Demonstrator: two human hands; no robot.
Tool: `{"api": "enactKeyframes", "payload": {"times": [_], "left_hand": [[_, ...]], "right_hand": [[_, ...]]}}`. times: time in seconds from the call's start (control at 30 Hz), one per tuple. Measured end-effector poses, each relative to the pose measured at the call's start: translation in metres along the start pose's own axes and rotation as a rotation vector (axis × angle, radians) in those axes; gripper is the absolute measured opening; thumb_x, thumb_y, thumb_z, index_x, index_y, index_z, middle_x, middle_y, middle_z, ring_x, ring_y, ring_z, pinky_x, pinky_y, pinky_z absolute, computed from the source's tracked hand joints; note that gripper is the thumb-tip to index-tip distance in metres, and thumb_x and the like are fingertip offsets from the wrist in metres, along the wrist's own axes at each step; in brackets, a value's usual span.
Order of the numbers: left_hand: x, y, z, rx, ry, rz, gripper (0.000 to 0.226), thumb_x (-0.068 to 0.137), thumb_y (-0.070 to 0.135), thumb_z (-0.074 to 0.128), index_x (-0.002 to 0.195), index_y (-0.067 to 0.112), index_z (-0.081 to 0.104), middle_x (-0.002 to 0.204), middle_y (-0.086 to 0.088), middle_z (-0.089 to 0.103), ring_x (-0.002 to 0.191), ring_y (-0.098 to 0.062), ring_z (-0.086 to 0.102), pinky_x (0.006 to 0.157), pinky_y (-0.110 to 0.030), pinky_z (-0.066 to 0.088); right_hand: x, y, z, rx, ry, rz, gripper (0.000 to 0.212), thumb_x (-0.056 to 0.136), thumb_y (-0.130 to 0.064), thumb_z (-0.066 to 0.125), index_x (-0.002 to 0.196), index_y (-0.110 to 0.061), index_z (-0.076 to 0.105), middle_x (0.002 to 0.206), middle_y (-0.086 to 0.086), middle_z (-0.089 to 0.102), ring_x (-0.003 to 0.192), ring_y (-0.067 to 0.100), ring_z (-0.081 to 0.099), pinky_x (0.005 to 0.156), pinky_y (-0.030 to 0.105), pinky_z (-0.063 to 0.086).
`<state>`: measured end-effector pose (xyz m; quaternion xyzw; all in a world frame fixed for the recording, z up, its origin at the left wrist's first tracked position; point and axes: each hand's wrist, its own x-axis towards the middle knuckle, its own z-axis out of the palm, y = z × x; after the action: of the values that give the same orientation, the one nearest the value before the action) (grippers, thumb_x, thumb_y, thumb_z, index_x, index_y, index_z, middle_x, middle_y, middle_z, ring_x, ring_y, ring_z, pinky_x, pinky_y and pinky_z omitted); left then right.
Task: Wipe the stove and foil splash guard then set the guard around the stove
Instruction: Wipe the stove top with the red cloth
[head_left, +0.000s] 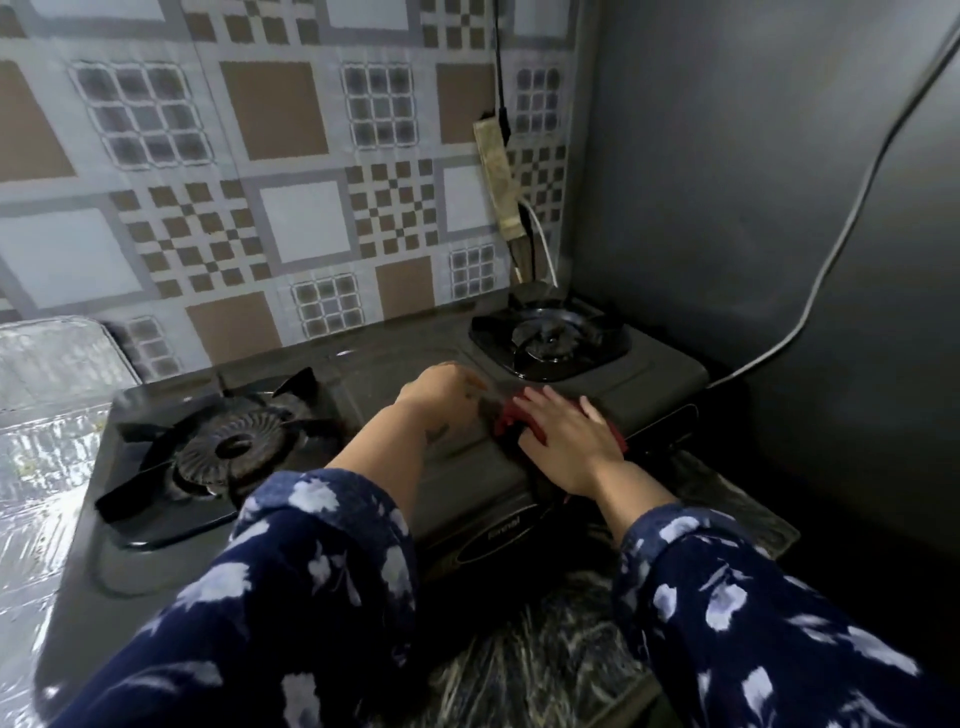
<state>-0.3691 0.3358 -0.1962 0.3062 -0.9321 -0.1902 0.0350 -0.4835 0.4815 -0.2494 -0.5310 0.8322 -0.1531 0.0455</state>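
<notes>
We see a patterned tile wall (291, 171) and a grey side panel (753, 182) boxing in our dark two-burner stove (395, 358), with the foil splash guard (47, 415) lying at its left. Our right hand (566, 441) presses flat, fingers spread, on the red cloth (506, 418) mid-stove. Our left hand (441, 389) rests curled beside the cloth; its grip we can't tell.

Two forearms enter from the bottom of the frame, each in a loose dark navy fabric sleeve printed with pale blue-white leaf shapes (291, 561). Both sleeves end short of the wrists, leaving the left hand (441, 395) and right hand (566, 441) bare.
</notes>
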Motion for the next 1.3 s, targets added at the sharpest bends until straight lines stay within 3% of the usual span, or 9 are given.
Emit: {"api": "enactKeyframes", "payload": {"times": [0.4, 0.73, 0.97, 1.3], "left_hand": [[0.049, 0.014, 0.014, 0.034, 0.083, 0.020, 0.040, 0.086, 0.017, 0.041, 0.113, 0.039, 0.062, 0.130, 0.001, 0.057, 0.119, -0.024, 0.051, 0.101, -0.043, 0.042], [0.093, 0.002, 0.019, 0.137, 0.173, 0.010, 0.038, 0.086, 0.020, 0.046, 0.118, 0.036, 0.059, 0.133, 0.004, 0.054, 0.124, -0.021, 0.047, 0.096, -0.038, 0.041], [0.084, -0.007, 0.018, 0.114, 0.154, 0.012, 0.038, 0.085, 0.020, 0.045, 0.111, 0.042, 0.061, 0.130, 0.005, 0.055, 0.121, -0.021, 0.050, 0.095, -0.037, 0.041], [0.042, -0.014, 0.006, 0.078, 0.149, 0.069, 0.036, 0.086, 0.022, 0.045, 0.113, 0.041, 0.060, 0.130, 0.001, 0.056, 0.120, -0.025, 0.049, 0.094, -0.041, 0.041]], "right_hand": [[0.039, 0.100, -0.016, -0.068, 0.035, 0.363, 0.068, 0.091, -0.050, 0.021, 0.150, -0.018, 0.012, 0.161, -0.002, 0.001, 0.146, 0.014, -0.008, 0.115, 0.047, -0.010], [0.092, 0.151, -0.044, -0.129, -0.010, 0.473, 0.065, 0.094, -0.047, 0.018, 0.150, -0.017, 0.006, 0.160, 0.001, -0.005, 0.147, 0.018, -0.007, 0.118, 0.046, -0.002], [0.073, 0.132, -0.035, -0.129, 0.001, 0.474, 0.067, 0.093, -0.046, 0.019, 0.150, -0.014, 0.006, 0.160, 0.005, -0.004, 0.147, 0.019, -0.007, 0.118, 0.043, -0.003], [0.030, 0.024, 0.000, -0.097, 0.009, 0.360, 0.068, 0.094, -0.048, 0.021, 0.150, -0.013, 0.008, 0.160, 0.010, -0.002, 0.147, 0.022, -0.005, 0.118, 0.043, -0.003]]}}
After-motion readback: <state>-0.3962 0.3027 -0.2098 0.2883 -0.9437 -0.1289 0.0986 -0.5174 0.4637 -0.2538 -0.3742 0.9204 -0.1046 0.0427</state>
